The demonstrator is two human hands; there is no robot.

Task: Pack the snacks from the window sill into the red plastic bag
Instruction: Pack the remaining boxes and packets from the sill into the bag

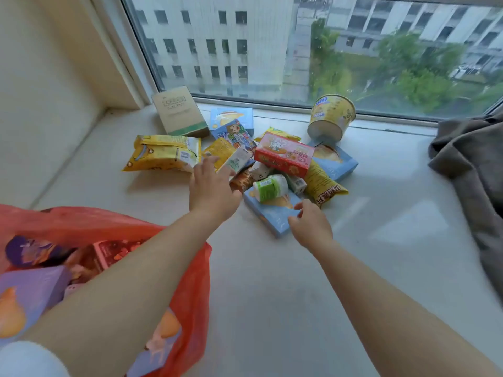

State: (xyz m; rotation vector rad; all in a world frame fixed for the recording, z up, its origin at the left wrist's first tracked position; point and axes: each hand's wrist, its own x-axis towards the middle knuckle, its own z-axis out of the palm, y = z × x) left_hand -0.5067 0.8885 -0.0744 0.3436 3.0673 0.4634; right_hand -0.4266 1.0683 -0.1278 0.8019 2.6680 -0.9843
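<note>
A heap of snacks lies on the pale window sill. My left hand reaches into the heap, its fingers relaxed and touching a small white-and-green carton beside a yellow bag. My right hand hovers with loosely curled fingers at the edge of a light blue box and holds nothing. A small green-and-white pack lies on that box. A pink-and-red box tops the heap. The red plastic bag stands open at lower left with several packs inside.
A brown carton leans near the window corner. A yellow paper tub lies on its side by the glass. Grey cloth covers the right end of the sill. A wall closes off the left.
</note>
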